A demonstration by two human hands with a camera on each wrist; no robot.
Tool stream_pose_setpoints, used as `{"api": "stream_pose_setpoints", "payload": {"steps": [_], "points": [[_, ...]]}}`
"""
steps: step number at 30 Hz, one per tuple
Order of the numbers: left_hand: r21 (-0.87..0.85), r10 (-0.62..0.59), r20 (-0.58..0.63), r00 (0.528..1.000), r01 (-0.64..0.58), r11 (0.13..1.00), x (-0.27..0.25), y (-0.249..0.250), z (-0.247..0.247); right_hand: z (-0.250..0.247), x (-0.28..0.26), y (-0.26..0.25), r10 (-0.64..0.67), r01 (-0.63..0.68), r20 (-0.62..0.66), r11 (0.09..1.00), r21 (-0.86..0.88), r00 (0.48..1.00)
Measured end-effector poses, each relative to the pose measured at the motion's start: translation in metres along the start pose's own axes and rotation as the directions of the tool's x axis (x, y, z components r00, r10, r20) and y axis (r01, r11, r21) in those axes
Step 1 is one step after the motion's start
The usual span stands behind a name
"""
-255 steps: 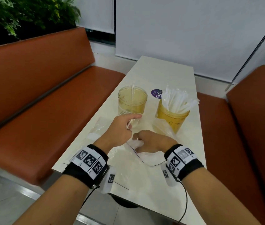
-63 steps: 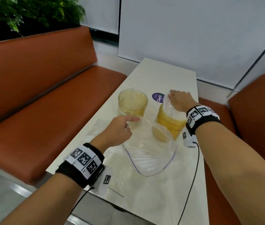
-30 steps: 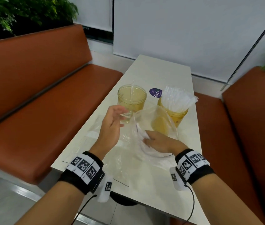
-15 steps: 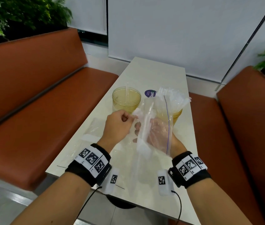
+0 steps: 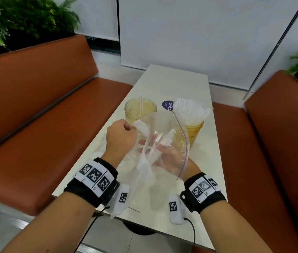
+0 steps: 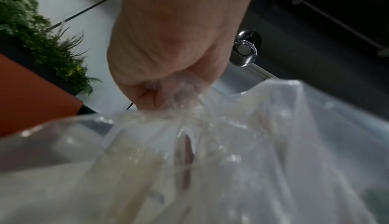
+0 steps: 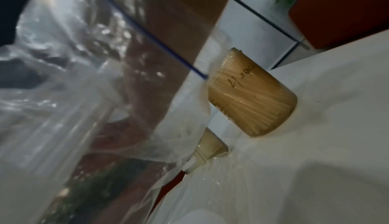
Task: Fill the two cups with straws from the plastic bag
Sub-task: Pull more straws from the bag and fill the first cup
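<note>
My left hand point(image 5: 121, 136) grips one edge of the clear plastic bag point(image 5: 164, 128) in a fist and holds it up above the table; the left wrist view shows the plastic bunched in that fist point(image 6: 168, 53). My right hand point(image 5: 162, 152) is inside the bag, fingers stretched toward the left. A few wrapped straws point(image 5: 156, 143) lie across them. Behind the bag, the left cup point(image 5: 141, 111) holds a single straw. The right cup point(image 5: 194, 132) is packed with wrapped straws point(image 5: 190, 112) and also appears in the right wrist view point(image 7: 252, 94).
The narrow white table point(image 5: 177, 81) runs away from me between two orange benches, left point(image 5: 44, 115) and right point(image 5: 281, 134). A purple sticker point(image 5: 168, 105) lies between the cups. More clear plastic point(image 5: 99, 154) lies flat on the table under my left wrist.
Two seconds ago my right hand pressed on the straws in the right cup. It then went into the bag, which my left hand lifted off the table; now the bag's mouth hangs wider.
</note>
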State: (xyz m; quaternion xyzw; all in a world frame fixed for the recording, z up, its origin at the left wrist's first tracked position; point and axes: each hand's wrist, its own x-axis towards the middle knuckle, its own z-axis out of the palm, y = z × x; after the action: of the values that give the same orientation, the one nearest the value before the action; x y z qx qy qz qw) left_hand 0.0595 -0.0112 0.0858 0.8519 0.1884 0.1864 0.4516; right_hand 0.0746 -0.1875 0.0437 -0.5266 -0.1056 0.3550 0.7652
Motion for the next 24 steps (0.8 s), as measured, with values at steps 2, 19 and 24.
{"api": "stream_pose_setpoints", "payload": {"steps": [2,19,24], "points": [[0.022,0.031,0.006,1.0,-0.031,0.999,0.0,-0.001,-0.002,0.004,0.007,0.001,0.011,-0.014,-0.05,0.998,-0.06,0.999],[0.098,-0.032,0.05,0.998,0.027,0.995,0.006,-0.044,-0.03,-0.017,0.011,-0.046,-0.237,0.33,-0.5,0.938,0.105,0.833],[0.089,-0.079,0.074,0.994,0.072,0.993,0.008,-0.055,-0.029,-0.018,0.003,-0.132,-0.634,0.66,-0.477,0.738,-0.139,0.609]]}}
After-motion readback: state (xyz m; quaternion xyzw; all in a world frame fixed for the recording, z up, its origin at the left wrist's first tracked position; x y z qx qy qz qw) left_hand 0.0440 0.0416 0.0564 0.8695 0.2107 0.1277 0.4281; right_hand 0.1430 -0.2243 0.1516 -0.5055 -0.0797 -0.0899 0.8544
